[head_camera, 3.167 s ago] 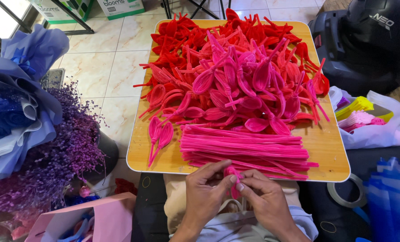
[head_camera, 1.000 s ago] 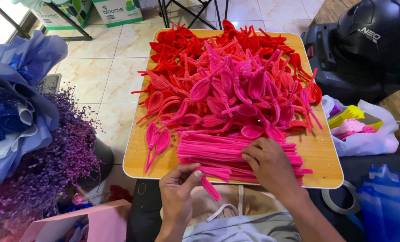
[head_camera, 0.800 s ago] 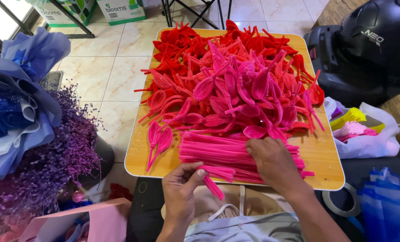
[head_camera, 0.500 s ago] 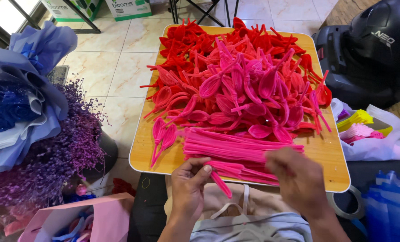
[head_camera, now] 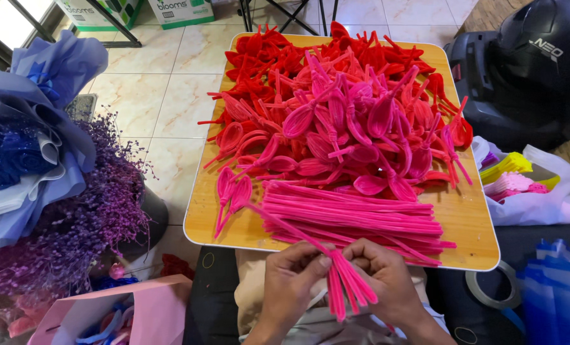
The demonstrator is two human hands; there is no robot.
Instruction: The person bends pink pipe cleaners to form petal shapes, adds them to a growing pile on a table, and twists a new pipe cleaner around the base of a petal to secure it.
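At the 9 o'clock edge of the view a blue paper-wrapped bouquet (head_camera: pixel 32 128) leans over a mass of purple dried sprigs (head_camera: pixel 74 236), and a pink paper bag (head_camera: pixel 131 316) gapes open at 7 o'clock, apparently kept within arm's reach. At 11 o'clock two white cartons with green lettering (head_camera: pixel 144 9) sit on the tiled floor, only their lower edges showing.

The wooden board (head_camera: pixel 470 223) rests across the person's lap as a work surface. Finished red and pink looped petals (head_camera: pixel 349 108) are heaped toward 12 o'clock, and straight pink pipe cleaners (head_camera: pixel 362 214) lie in a neat row along the near edge, close to the hands.

At 6 o'clock the left hand (head_camera: pixel 291 281) pinches a small bunch of pink stems (head_camera: pixel 346 291) between thumb and fingertips. The right hand (head_camera: pixel 387 281) curls round the same bunch from the other side, fingers pressed close, so the stems stay gathered just off the board's near edge, their ends pointing down.

At 3 o'clock a white plastic bag (head_camera: pixel 534 191) holds yellow and pink pieces, behind it a black helmet (head_camera: pixel 540 57) with pale lettering. A tape roll (head_camera: pixel 489 294) lies at 4 o'clock.
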